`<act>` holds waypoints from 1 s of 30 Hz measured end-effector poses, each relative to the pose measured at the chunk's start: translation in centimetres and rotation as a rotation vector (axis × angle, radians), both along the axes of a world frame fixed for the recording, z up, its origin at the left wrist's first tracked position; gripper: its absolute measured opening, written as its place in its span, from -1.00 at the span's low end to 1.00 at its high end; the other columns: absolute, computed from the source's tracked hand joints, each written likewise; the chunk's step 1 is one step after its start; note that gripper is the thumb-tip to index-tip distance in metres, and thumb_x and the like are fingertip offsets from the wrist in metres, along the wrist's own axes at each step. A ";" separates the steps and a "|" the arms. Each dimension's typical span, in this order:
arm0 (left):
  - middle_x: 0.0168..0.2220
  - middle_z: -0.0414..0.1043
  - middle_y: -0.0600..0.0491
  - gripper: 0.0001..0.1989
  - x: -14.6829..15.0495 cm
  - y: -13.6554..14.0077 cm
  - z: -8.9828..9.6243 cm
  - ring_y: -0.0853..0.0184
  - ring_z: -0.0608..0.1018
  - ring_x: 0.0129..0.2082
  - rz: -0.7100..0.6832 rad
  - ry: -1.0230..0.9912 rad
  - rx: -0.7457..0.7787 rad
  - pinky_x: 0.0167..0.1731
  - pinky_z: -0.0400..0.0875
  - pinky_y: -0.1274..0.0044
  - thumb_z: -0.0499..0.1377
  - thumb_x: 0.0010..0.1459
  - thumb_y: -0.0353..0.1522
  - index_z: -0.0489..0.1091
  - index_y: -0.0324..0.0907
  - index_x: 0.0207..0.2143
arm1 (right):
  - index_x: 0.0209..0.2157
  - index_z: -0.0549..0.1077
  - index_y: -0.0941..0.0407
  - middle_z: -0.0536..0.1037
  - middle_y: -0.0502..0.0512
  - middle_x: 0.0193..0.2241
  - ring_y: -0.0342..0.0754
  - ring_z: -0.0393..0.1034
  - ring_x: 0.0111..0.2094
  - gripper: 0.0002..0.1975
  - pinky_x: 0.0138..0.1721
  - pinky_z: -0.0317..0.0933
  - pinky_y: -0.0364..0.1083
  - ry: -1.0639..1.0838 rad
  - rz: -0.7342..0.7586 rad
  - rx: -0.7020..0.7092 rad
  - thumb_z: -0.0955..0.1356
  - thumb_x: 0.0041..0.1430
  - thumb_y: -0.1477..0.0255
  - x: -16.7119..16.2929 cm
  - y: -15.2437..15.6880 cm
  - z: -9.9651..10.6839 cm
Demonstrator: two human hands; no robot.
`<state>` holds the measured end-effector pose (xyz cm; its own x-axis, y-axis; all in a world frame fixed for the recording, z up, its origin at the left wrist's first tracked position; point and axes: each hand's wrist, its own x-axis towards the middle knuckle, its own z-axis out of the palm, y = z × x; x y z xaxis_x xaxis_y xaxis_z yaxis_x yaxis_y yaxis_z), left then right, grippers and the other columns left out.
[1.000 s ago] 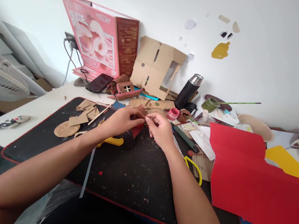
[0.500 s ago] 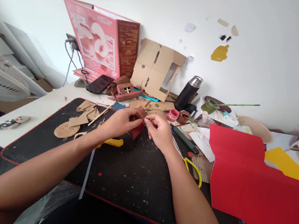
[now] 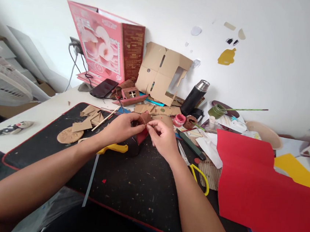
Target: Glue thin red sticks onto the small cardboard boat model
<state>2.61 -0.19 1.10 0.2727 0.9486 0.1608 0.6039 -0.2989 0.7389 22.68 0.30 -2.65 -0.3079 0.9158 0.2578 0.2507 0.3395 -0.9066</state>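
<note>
Over the black mat [image 3: 131, 187], my left hand [image 3: 127, 126] and my right hand [image 3: 161, 136] meet fingertip to fingertip, both pinched. What lies between the fingertips is too small to make out; a thin brownish line shows near them. Directly beneath, a small dark red and black craft piece [image 3: 141, 136] rests on the mat, partly covered by my left hand. A yellow-handled tool [image 3: 117, 148] with a long grey blade [image 3: 90, 181] lies under my left forearm. To the right of my right wrist are scissors with yellow handles [image 3: 206, 180] and a dark green cutter [image 3: 192, 145].
Cardboard scraps [image 3: 83, 123], a round tan disc [image 3: 70, 135] and a stick [image 3: 105, 118] lie left. Behind stand a small red model house [image 3: 129, 93], a pink box [image 3: 103, 48], paint jars [image 3: 179, 120] and a black flask [image 3: 194, 98]. Red paper [image 3: 260, 190] covers the right.
Both pinched hands have shifted very slightly left, with the fingertips still together. The view has tilted a little; the objects on the table lie as before.
</note>
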 end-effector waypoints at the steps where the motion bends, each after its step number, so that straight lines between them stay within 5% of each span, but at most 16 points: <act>1: -0.29 0.64 0.06 -0.71 -0.1 -0.2 0.2 0.22 0.60 -0.29 -0.012 -0.004 -0.003 -0.19 0.45 0.43 0.16 0.25 -0.13 0.56 -0.13 -0.30 | -0.16 0.53 0.10 0.41 -0.12 -0.58 -0.16 0.30 -0.62 -0.80 -0.55 0.14 -0.16 -0.005 0.002 0.004 0.37 0.39 0.26 -0.1 -0.1 0.1; 6: -0.30 0.63 0.05 -0.71 -1.7 -1.1 1.3 0.21 0.59 -0.27 -0.013 -0.010 -0.018 -0.22 0.43 0.44 0.18 0.24 -0.12 0.56 -0.13 -0.28 | -0.07 0.58 0.11 0.55 -0.05 -0.50 -0.11 0.43 -0.51 -0.78 -0.44 0.24 -0.15 -0.052 0.021 0.050 0.36 0.42 0.29 -0.8 -1.4 1.4; 11: -0.34 0.60 0.06 -0.63 -4.9 -1.4 2.7 0.23 0.55 -0.31 0.130 0.050 0.007 -0.29 0.37 0.47 0.19 0.20 -0.04 0.57 -0.14 -0.26 | -0.02 0.61 0.06 0.69 0.00 -0.35 -0.09 0.55 -0.37 -0.81 -0.27 0.32 -0.13 -0.240 0.083 0.225 0.39 0.44 0.33 -2.5 -4.0 2.5; 14: -0.38 0.57 0.09 -0.59 -6.5 -1.6 3.5 0.26 0.50 -0.36 0.218 0.070 -0.008 -0.31 0.33 0.48 0.19 0.16 -0.01 0.56 -0.16 -0.29 | 0.06 0.57 0.04 0.73 0.07 -0.08 -0.05 0.62 -0.19 -0.79 -0.15 0.38 -0.12 -0.436 0.204 0.336 0.39 0.49 0.33 -4.1 -5.6 2.7; 19: -0.36 0.57 0.07 -0.55 -8.0 -2.2 4.5 0.25 0.48 -0.32 0.279 0.046 -0.043 -0.28 0.34 0.48 0.18 0.14 0.02 0.54 -0.19 -0.26 | 0.08 0.53 0.17 0.65 0.18 -0.13 0.09 0.56 -0.16 -0.72 -0.27 0.42 -0.04 -0.838 0.310 0.519 0.37 0.52 0.27 -6.3 -7.3 2.4; 30: -0.40 0.57 0.07 -0.50 -9.0 -2.7 4.3 0.25 0.47 -0.38 0.275 0.037 -0.028 -0.33 0.33 0.47 0.15 0.11 0.06 0.56 -0.17 -0.28 | 0.11 0.48 0.26 0.60 0.28 -0.13 0.13 0.60 -0.20 -0.75 -0.29 0.51 0.02 -1.055 0.202 0.439 0.31 0.49 0.52 -8.5 -7.2 1.3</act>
<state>-6.40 -2.89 5.41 0.0099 0.9918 0.1277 0.6863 -0.0996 0.7205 14.21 -6.95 -1.36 -0.6894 0.7211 0.0691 0.7173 0.6929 -0.0739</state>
